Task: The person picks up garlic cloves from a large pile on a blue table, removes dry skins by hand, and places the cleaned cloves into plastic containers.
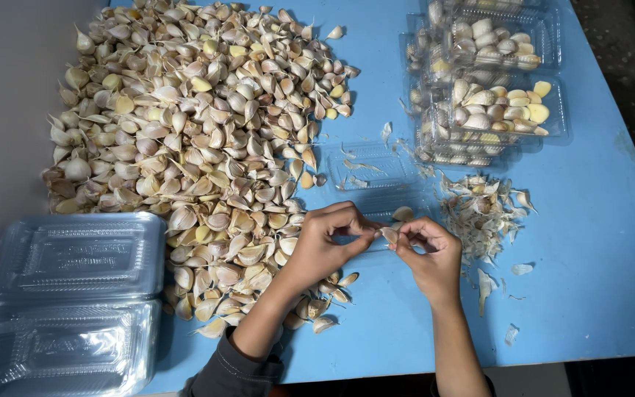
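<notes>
My left hand [326,241] and my right hand [429,254] meet over the blue table [597,242], both pinching one garlic clove [389,234] between their fingertips. The clove's papery skin sticks out between the thumbs. A big heap of unpeeled garlic cloves [192,140] covers the table's left half, reaching down beside my left forearm. Just beyond my hands lies an open clear plastic clamshell box [376,173] with bits of skin in it and one clove [403,213] at its near edge.
A pile of peeled-off garlic skins [479,209] lies right of my hands. Closed clear boxes filled with cloves [490,88] are stacked at the back right. Stacks of empty clear boxes [75,294] stand at the front left. Loose skin flakes [512,334] dot the table.
</notes>
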